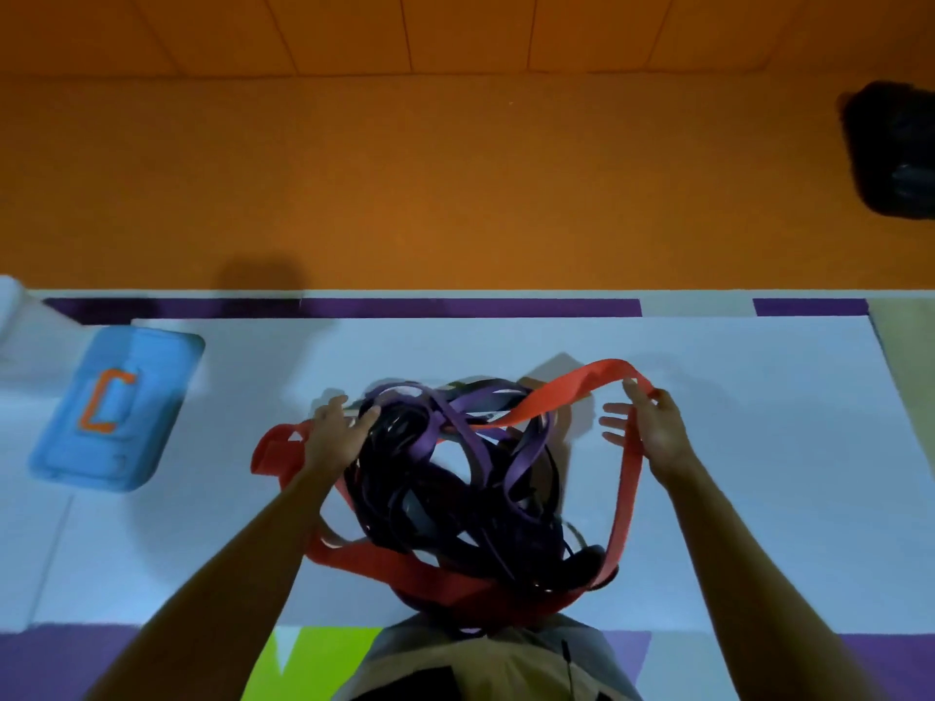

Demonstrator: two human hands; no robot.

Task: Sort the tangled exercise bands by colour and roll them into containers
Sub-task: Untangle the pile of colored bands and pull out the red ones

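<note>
Snagging red band [551, 397]: purple-black tangle [455, 503]; blue container [116, 412] left, dark object [895, 149] right.

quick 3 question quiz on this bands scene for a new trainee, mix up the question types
1. True or false: the left hand rests on the tangle of bands.
2. Which colour of band runs across the right hand? A purple, B red, C black.
3. Fill in: the blue box at the left bears an orange letter ___.

Key
1. True: its spread fingers lie on the dark bands.
2. B: the red band loops up from the tangle and passes over that hand.
3. C.
</note>
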